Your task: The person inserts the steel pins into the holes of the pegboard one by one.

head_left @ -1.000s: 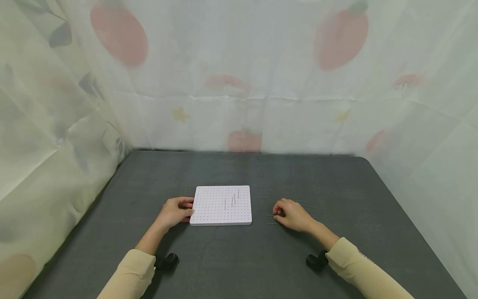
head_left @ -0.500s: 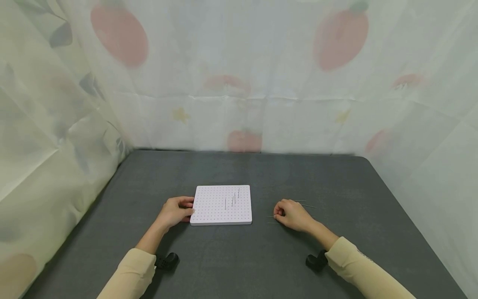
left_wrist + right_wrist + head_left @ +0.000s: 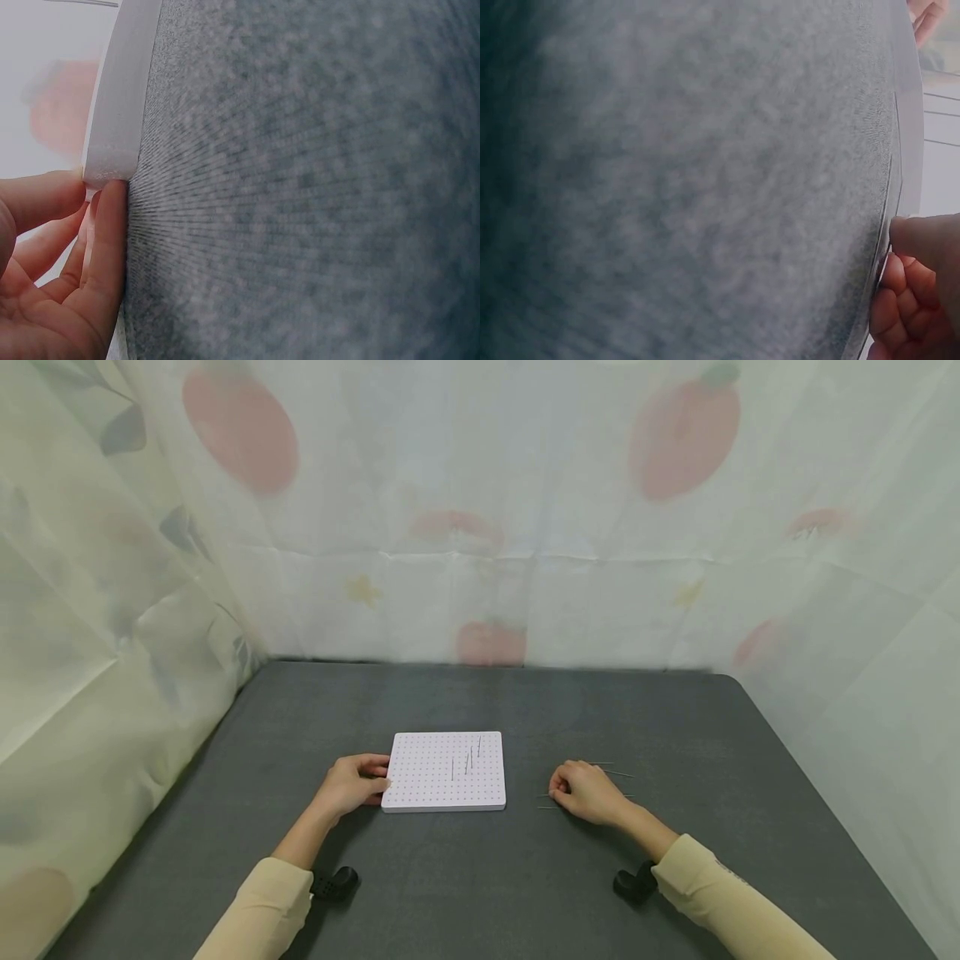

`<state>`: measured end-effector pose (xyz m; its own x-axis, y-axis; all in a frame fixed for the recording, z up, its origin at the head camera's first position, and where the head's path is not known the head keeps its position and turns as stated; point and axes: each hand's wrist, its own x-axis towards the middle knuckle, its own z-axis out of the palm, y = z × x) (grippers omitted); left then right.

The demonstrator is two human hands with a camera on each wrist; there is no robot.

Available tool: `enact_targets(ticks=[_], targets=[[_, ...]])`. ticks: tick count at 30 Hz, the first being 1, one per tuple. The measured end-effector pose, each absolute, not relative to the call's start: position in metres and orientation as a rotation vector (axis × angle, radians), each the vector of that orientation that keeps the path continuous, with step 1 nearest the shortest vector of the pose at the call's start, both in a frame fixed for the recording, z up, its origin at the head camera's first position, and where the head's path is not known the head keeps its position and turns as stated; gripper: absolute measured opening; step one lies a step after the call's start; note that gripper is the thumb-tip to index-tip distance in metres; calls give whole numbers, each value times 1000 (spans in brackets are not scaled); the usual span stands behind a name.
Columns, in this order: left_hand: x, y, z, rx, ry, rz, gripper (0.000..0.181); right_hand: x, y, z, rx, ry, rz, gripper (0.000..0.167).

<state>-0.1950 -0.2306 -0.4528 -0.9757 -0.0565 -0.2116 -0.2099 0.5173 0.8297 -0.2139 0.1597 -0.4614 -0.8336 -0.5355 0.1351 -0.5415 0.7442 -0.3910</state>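
Observation:
A white pegboard (image 3: 423, 777) with a grid of small holes lies flat on the dark table. Several thin metal pins (image 3: 452, 769) stand upright in its right half. My left hand (image 3: 347, 787) grips the board's left side, thumb at the top edge and fingers against the side wall (image 3: 120, 97). To the right of the board, my right hand (image 3: 587, 792) is down at the tabletop among several loose thin pins (image 3: 619, 774). Its thumb (image 3: 922, 238) and curled forefinger pinch one thin pin; the hand hides part of the pins beneath it.
The dark grey table (image 3: 450, 893) reaches back to a pale fruit-print curtain (image 3: 600, 610). Another curtain (image 3: 112, 652) hangs along the left side. A black wrist device (image 3: 335, 885) sits on the left wrist, and a second black device (image 3: 636, 884) on the right.
Both hands stay almost where they were. The loose pin ends just left of the right fingertips have shifted slightly; the board and its standing pins have not moved.

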Motion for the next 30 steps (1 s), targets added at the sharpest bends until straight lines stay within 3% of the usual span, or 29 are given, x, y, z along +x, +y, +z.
enact_targets(ticks=[30], targets=[[-195,-229,-451,-235,2619,1418,48,-228,127,-451,792,-2742,937,10]])
